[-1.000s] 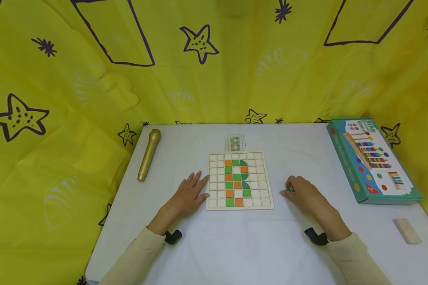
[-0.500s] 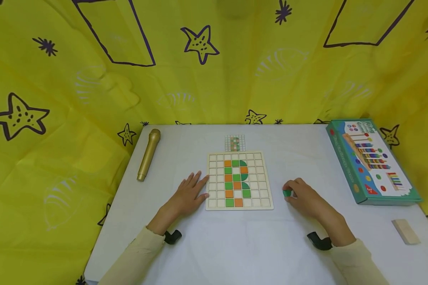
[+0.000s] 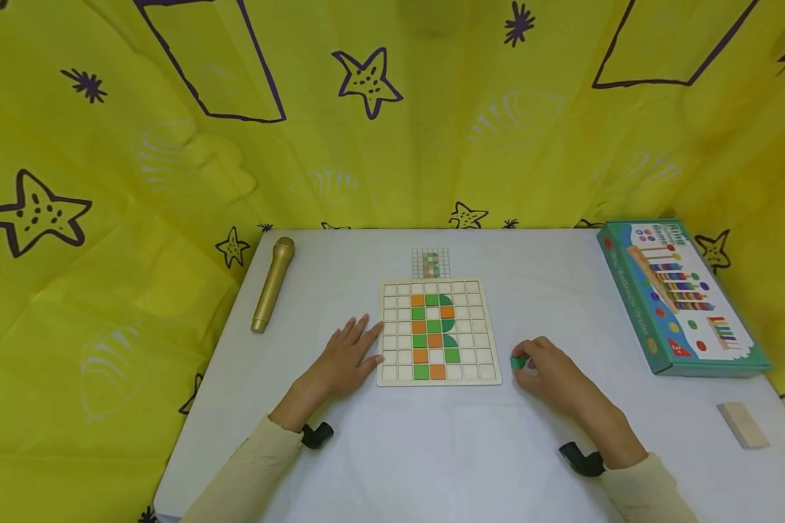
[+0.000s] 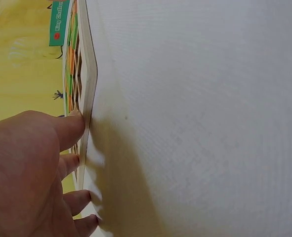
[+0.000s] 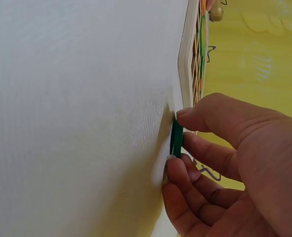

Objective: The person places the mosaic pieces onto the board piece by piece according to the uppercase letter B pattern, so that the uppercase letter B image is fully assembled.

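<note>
A wooden grid board (image 3: 477, 338) lies in the middle of the table, with orange and green tiles (image 3: 435, 339) forming a letter R in its cells. Beside its left edge rests my left hand (image 3: 344, 363), fingers spread, the thumb and a fingertip touching the rim. To the right of the board, my right hand (image 3: 549, 370) pinches a small dark green tile (image 5: 176, 137) between thumb and fingers, close over the table in the right wrist view. A small card (image 3: 431, 262) printed with the same R pattern lies just behind the board.
A gold microphone (image 3: 273, 285) lies at the back left. At the right stands a green game box (image 3: 683, 298), with a plain wooden block (image 3: 742, 425) in front of it. A yellow patterned cloth (image 3: 392, 160) hangs behind the white table (image 3: 425, 457).
My right hand has shifted slightly toward me and left with the green tile, which now shows more between the fingers. My left hand and the board have stayed in place.
</note>
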`<state>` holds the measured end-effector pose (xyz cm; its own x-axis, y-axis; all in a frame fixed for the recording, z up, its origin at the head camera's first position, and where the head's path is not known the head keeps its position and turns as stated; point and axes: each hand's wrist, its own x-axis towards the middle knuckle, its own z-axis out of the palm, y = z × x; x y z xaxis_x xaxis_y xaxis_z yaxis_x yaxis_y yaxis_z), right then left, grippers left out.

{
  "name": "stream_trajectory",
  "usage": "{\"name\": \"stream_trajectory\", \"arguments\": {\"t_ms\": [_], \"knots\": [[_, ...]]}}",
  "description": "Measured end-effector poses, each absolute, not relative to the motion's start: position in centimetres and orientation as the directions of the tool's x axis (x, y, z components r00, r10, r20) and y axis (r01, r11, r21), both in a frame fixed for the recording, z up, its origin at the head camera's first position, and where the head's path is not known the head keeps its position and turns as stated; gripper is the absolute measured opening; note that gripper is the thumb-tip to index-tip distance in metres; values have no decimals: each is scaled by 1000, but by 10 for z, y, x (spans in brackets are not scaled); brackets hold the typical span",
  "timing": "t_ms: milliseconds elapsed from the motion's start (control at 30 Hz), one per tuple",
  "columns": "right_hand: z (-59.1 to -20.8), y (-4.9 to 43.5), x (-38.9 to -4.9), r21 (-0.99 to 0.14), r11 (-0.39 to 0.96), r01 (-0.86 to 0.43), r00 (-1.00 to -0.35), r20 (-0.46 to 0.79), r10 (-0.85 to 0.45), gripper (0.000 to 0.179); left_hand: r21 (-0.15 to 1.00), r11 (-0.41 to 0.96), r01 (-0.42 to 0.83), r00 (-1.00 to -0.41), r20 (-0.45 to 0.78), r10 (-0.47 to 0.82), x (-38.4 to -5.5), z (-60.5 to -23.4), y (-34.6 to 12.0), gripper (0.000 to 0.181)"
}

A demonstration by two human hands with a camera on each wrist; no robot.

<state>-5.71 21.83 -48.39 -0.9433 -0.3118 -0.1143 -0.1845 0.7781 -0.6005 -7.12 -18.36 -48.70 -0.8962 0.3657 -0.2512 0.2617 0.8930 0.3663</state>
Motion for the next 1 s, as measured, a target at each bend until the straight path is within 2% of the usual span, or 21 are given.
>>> {"name": "stream_trajectory", "arguments": {"t_ms": [467, 800, 1000], "knots": [[-481, 208, -55, -602, 746, -285, -933, -6, -361, 22, 356, 898, 259, -894, -264, 363, -71, -488, -184, 70], [-481, 167, -49, -631, 713, -307, -919, 2, -394, 21, 356, 896, 265, -897, -251, 365, -71, -489, -185, 70], [-488, 144, -45, -603, 701, -382, -896, 54, -441, 19, 358, 897, 261, -896, -256, 363, -72, -490, -184, 70]]}}
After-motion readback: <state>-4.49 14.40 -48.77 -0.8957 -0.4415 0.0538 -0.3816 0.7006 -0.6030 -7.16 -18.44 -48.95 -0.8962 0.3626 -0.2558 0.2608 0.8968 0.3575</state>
